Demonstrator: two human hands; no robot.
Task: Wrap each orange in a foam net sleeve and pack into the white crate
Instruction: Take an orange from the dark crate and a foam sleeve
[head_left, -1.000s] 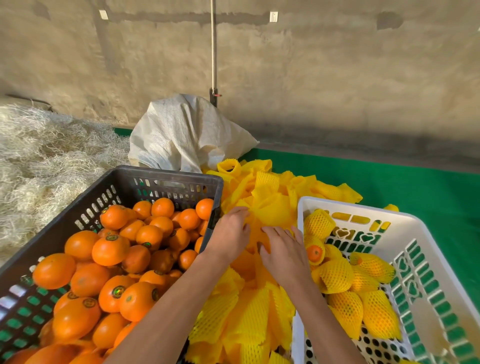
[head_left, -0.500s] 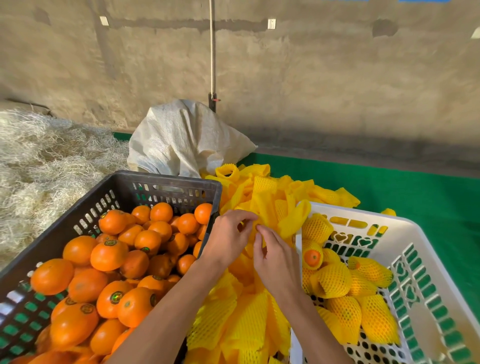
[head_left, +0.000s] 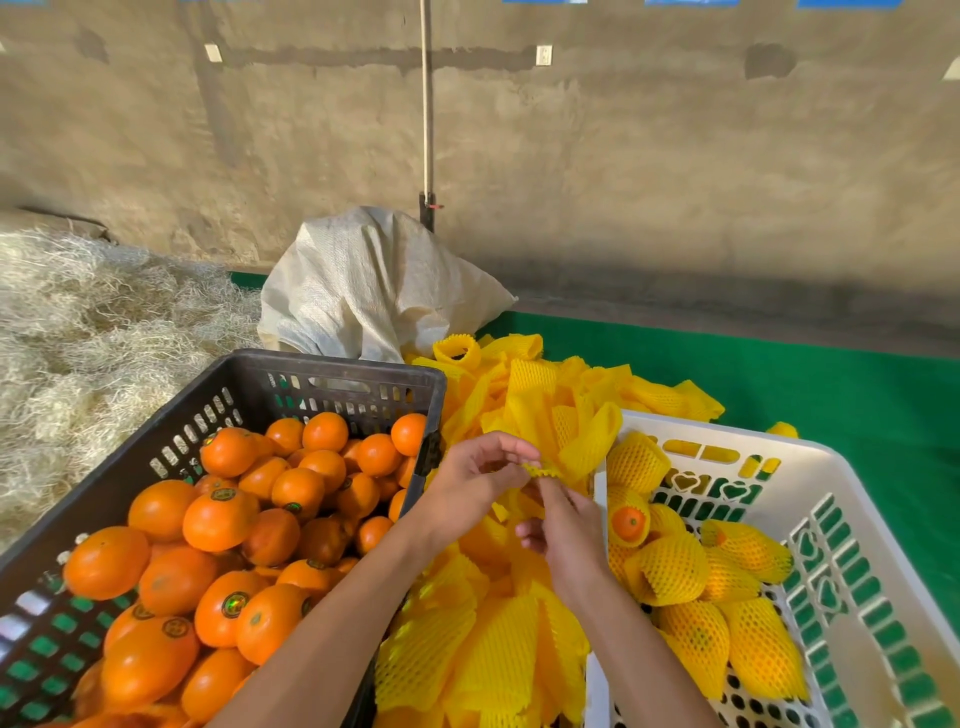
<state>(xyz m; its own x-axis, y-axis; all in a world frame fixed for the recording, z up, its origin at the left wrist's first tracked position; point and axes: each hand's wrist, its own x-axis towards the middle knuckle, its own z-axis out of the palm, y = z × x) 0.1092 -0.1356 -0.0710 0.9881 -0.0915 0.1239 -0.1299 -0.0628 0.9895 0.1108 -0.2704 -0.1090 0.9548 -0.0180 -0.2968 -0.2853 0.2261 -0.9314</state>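
A yellow foam net sleeve (head_left: 589, 441) is lifted above the heap of loose sleeves (head_left: 488, 654) between the two crates. My left hand (head_left: 475, 480) pinches its near edge, and my right hand (head_left: 563, 530) pinches the same edge from below. Bare oranges (head_left: 223, 519) fill the black crate (head_left: 332, 371) on the left. The white crate (head_left: 810, 457) on the right holds several sleeved oranges (head_left: 670, 569). Neither hand holds an orange.
A white woven sack (head_left: 374, 291) lies behind the black crate, against the concrete wall. Pale straw (head_left: 93, 338) covers the ground at left. Green matting (head_left: 805, 384) runs behind and right of the white crate. A thin pole (head_left: 427, 104) stands at the wall.
Both hands rose out of the sleeve heap, drew one sleeve up with them and now pinch its edge. The camera tilted up slightly.
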